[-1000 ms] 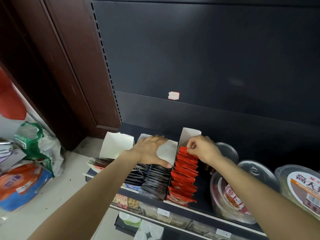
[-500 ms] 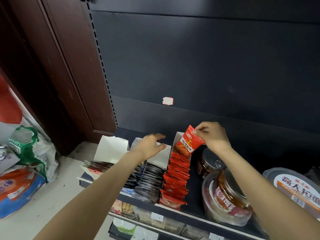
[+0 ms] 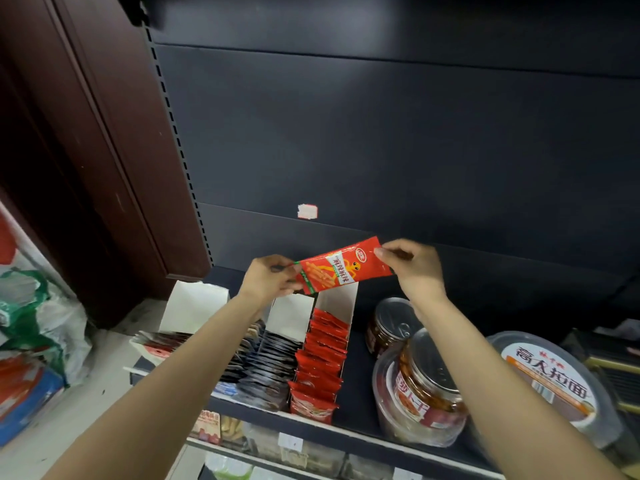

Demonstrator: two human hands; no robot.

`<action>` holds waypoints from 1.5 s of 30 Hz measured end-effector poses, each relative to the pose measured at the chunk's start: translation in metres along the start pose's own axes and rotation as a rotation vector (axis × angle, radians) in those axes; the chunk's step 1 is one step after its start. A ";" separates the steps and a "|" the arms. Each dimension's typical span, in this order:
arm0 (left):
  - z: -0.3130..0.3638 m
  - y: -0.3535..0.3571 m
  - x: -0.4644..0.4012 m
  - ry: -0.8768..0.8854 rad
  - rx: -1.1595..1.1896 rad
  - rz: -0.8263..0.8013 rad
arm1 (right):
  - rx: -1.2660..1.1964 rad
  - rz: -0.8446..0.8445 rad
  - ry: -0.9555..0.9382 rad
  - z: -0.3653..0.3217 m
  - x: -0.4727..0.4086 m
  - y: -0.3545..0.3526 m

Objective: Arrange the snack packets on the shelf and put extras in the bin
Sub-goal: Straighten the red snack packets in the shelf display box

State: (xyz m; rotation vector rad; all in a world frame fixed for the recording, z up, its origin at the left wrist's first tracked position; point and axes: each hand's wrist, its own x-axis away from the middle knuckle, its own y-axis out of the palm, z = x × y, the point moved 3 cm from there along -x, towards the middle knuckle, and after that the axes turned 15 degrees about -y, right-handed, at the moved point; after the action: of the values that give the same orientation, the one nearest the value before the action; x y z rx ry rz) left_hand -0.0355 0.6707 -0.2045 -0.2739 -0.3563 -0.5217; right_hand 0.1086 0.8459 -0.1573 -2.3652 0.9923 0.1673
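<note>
**Red packet held up between both hands above its box**

The red snack packet was stretched lengthwise between the two hands, tilted so that its right end sat higher than its left, printed face toward the camera. The left hand pinched the lower, green-edged end with its fingers curled round it; the right hand pinched the upper corner between thumb and fingertips. The packet hung in the air above the back of the open display box, touching nothing but the hands.

Directly under it, that box held a row of matching red packets standing on edge, running from the raised white back flap to the front lip of the shelf. Just beside it on the left stood a second box of dark packets, partly hidden by the left forearm, and further left a third box with its flap up and flat packets lying in it.

To the right of the red row, on the same shelf, were a small tin-lidded jar, a larger clear tub lying near the front edge, and a lidded round bowl with printed characters. A small white sticker sat on the dark back panel above the hands. Bags lay on the floor at far left.
</note>
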 end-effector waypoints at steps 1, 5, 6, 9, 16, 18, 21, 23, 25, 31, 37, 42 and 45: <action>0.001 -0.002 0.002 0.024 0.026 0.013 | 0.066 -0.012 -0.019 0.001 0.000 -0.002; 0.006 -0.007 0.013 0.079 0.195 0.019 | -0.001 -0.042 -0.005 0.001 0.002 -0.004; 0.007 -0.008 0.015 0.089 0.237 0.015 | -0.120 -0.035 0.047 0.001 0.003 -0.003; 0.008 -0.011 0.022 0.109 0.294 0.015 | -0.422 0.000 0.207 0.000 0.006 -0.001; 0.012 -0.016 0.034 0.224 0.026 0.101 | -0.480 -0.103 0.146 0.001 0.015 -0.003; 0.013 -0.017 0.040 0.243 0.005 0.102 | -0.460 -0.135 0.106 -0.001 0.016 -0.004; 0.014 -0.018 0.046 0.318 -0.064 0.071 | -0.381 -0.151 0.035 -0.005 0.018 -0.007; 0.013 -0.018 0.049 0.367 -0.154 0.068 | -0.336 -0.149 -0.012 -0.007 0.020 -0.009; 0.011 -0.017 0.053 0.395 -0.198 0.072 | -0.319 -0.139 -0.060 -0.008 0.022 -0.010; 0.008 -0.017 0.051 0.401 -0.179 0.055 | -0.335 -0.123 -0.097 -0.008 0.025 -0.013; 0.005 -0.012 0.046 0.322 -0.037 -0.033 | -0.422 -0.118 -0.040 -0.005 0.020 -0.014; -0.005 -0.007 0.035 0.130 0.043 -0.129 | -0.506 -0.072 0.000 0.000 0.015 -0.015; -0.010 -0.002 0.027 -0.014 0.168 -0.255 | -0.290 -0.062 -0.129 -0.002 0.009 -0.015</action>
State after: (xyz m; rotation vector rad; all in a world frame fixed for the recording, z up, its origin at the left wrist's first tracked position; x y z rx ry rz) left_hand -0.0117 0.6535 -0.2025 -0.0692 -0.4489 -0.7358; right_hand 0.1256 0.8478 -0.1514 -2.6030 0.8807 0.4621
